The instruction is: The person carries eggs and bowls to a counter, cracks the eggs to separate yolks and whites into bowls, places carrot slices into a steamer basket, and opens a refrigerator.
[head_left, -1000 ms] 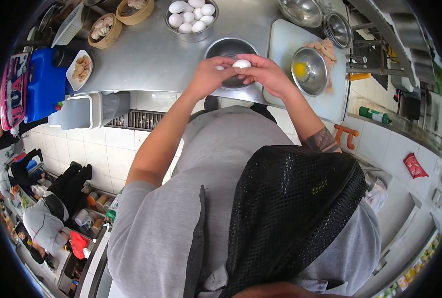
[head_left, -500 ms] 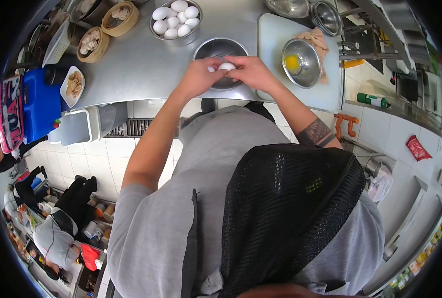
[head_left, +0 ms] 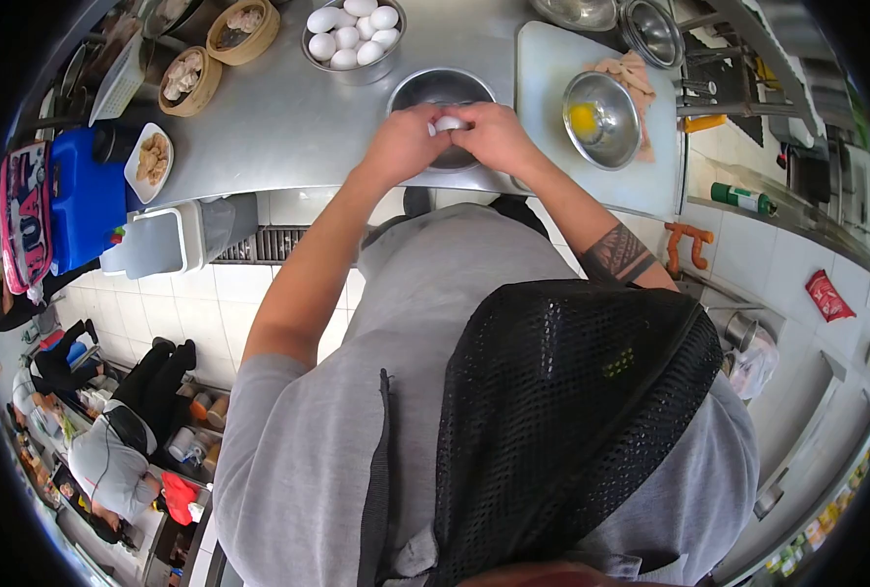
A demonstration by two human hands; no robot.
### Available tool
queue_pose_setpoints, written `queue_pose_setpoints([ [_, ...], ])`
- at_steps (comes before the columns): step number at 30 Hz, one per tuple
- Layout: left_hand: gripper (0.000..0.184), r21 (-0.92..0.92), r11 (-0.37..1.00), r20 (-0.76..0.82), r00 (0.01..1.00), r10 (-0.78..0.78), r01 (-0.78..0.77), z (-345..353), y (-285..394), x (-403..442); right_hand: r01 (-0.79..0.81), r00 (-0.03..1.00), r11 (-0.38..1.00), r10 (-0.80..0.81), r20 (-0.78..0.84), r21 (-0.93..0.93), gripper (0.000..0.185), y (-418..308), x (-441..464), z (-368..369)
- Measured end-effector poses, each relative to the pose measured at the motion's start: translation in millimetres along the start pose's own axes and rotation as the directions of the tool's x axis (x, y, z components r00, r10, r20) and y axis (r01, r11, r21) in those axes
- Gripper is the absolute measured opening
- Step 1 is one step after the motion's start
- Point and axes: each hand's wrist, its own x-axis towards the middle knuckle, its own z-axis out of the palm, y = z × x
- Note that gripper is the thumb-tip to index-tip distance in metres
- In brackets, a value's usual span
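Over a steel mixing bowl (head_left: pixel 442 82) near the counter's front edge, my left hand (head_left: pixel 408 147) and my right hand (head_left: pixel 499 137) meet with bent fingers. Between their fingertips is a white egg (head_left: pixel 449 124), gripped from both sides. My fingers partly cover it, and whether its shell is cracked I cannot tell. The hands also hide much of the bowl's inside. Beyond the bowl, slightly left, stands a metal bowl piled with whole white eggs (head_left: pixel 344 46). To the right, a smaller steel bowl (head_left: pixel 613 110) contains a yellow egg yolk (head_left: pixel 583 120).
The small bowl rests on a white cutting board (head_left: pixel 543 73) beside a tan cloth (head_left: pixel 634 73). More steel bowls (head_left: pixel 648 34) stand behind. Bamboo steamers (head_left: pixel 190 84) and a white dish of food (head_left: pixel 149 166) are at left. Other people (head_left: pixel 112 455) work at lower left.
My hands have drawn slightly closer together around the egg, and less of it shows between the fingers. The whole view has shifted a little; the bowls keep their places.
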Motion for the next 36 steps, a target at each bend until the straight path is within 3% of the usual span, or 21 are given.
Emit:
queue_pose_setpoints([
  [10,0.033,0.045,0.998,0.007,0.999,0.047,-0.048,8.0,-2.1,-0.4,0.142,0.985,0.982,-0.153,-0.082,-0.126,0.038,6.4,-1.4,9.3],
  [13,0.033,0.088,0.993,0.027,0.997,0.076,-0.078,8.4,-6.3,-0.6,0.114,0.989,0.975,-0.13,-0.076,-0.189,0.04,6.1,-3.0,12.3],
  [17,0.033,0.184,0.964,0.02,0.981,0.192,-0.192,7.8,-17.5,0.9,0.132,0.987,0.963,-0.149,-0.057,-0.236,0.04,10.5,-4.8,10.7],
  [22,0.034,0.337,0.881,0.01,0.937,0.349,-0.332,-9.0,-20.0,3.1,0.265,0.918,0.847,-0.368,-0.148,-0.461,0.046,4.0,-10.1,-0.3],
  [26,0.033,0.289,0.916,-0.176,0.925,0.338,-0.28,-27.4,-13.9,3.7,0.243,0.894,0.844,-0.386,-0.227,-0.478,0.046,-1.9,-13.4,-18.4],
  [28,0.031,0.27,0.934,-0.253,0.919,0.301,-0.232,-34.3,-2.9,4.3,0.145,0.899,0.959,-0.23,-0.373,-0.242,0.049,1.0,-16.3,-24.7],
  [29,0.029,0.033,0.996,-0.289,0.953,0.089,-0.083,-36.0,4.5,4.6,0.157,0.898,0.958,-0.239,-0.369,-0.239,0.049,1.8,-17.1,-27.1],
  [30,0.028,-0.208,0.975,-0.275,0.953,-0.129,0.072,-35.7,11.6,3.9,0.035,0.938,0.999,-0.042,-0.344,-0.028,0.047,2.5,-18.4,-29.3],
  [31,0.028,-0.201,0.976,-0.286,0.949,-0.135,0.078,-32.6,18.1,2.7,-0.102,0.951,0.979,0.148,-0.272,0.176,0.045,2.0,-19.8,-31.2],
  [32,0.032,-0.319,0.943,-0.323,0.925,-0.201,0.093,-28.3,25.3,3.5,-0.087,0.955,0.98,0.134,-0.266,0.181,0.045,3.2,-21.6,-29.5],
  [33,0.036,-0.431,0.897,-0.354,0.896,-0.267,0.097,-24.6,32.1,5.5,-0.084,0.96,0.863,0.205,-0.192,0.499,0.049,6.5,-23.6,-23.7],
  [34,0.036,-0.42,0.902,-0.367,0.89,-0.269,0.099,-19.3,37.0,4.7,-0.095,0.964,0.643,0.251,-0.092,0.76,0.053,5.7,-25.9,-19.1],
  [35,0.035,-0.415,0.902,-0.314,0.912,-0.264,0.118,-12.0,40.1,3.2,-0.09,0.967,0.636,0.24,-0.086,0.766,0.053,6.1,-26.7,-15.4],
  [36,0.035,-0.409,0.902,-0.257,0.931,-0.26,0.14,-5.6,43.0,1.3,-0.071,0.969,0.543,0.238,-0.072,0.837,0.053,4.1,-28.1,-11.5],
])
